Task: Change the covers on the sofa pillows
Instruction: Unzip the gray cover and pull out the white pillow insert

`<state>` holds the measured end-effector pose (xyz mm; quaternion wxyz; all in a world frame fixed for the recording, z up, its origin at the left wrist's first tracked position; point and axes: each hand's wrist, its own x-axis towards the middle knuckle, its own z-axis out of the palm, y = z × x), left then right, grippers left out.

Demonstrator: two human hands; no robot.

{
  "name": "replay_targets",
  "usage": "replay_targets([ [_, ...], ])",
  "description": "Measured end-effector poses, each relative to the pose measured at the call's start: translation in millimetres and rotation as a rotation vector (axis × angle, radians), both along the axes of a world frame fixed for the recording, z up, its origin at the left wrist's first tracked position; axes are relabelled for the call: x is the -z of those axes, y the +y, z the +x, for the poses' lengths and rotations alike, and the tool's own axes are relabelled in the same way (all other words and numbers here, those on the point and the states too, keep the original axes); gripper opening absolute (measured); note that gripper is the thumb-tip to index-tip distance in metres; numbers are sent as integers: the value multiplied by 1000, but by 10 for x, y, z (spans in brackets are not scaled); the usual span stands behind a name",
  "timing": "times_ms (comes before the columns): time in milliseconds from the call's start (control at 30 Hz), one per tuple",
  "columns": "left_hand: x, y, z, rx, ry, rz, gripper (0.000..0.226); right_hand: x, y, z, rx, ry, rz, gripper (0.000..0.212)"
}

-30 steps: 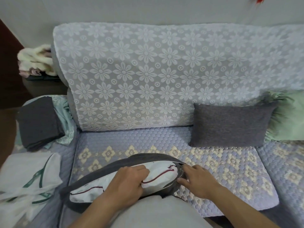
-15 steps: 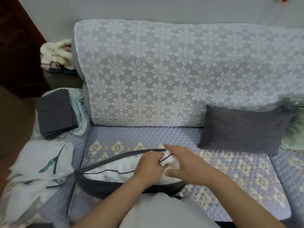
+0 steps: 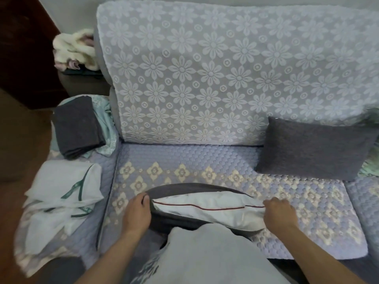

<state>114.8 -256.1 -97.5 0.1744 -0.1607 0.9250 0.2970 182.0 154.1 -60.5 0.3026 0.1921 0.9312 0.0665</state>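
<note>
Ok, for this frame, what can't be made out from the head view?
- Lower edge of the white pillow and grey cover: hidden by the person's grey clothing.
- Whether the cover has a zip: not visible.
- Right hand fingertips: curled against the pillow's end, grip unclear.
- Green pillow: mostly hidden behind the grey pillow and cut off by the right edge.
- White cloth at left: blurred.

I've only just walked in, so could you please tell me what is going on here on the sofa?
A person is fitting a grey cover onto a white pillow lying on the sofa seat. The left hand grips the cover's open edge at one end; the right hand holds the other end, where the pillow still shows. One grey pillow already leans against the backrest, and folded grey covers wait at the left.
</note>
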Motion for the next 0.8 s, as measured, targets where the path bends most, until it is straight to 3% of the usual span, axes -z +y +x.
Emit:
replay_targets([
  [67, -61, 108, 46, -66, 51, 4, 28, -25, -146, -13, 7, -142, 85, 41],
  [133, -135, 138, 96, -110, 31, -33, 27, -83, -411, -128, -111, -105, 38, 41],
  [233, -200, 55, 171, -64, 14, -198, 26, -138, -1086, -315, -326, 124, -353, 39],
  [333, -250, 8, 238, 57, 58, -304, 22, -95, -1827, -408, -504, 122, -655, 35],
  [467, -208, 22, 355, 166, 133, -220, 22, 67, -2229, -433, -710, 16, -649, 44],
  [600, -118, -95, 360, 151, 152, -118, 28, 205, -2278, -401, -677, 46, -634, 65],
  [700, -113, -185, 289, -32, 126, 11, 21, 277, -2395, -372, -674, 92, -595, 73],
  [800, -81, -170, 246, -357, -32, 437, 23, 312, -2513, -373, -603, 165, -632, 54],
])
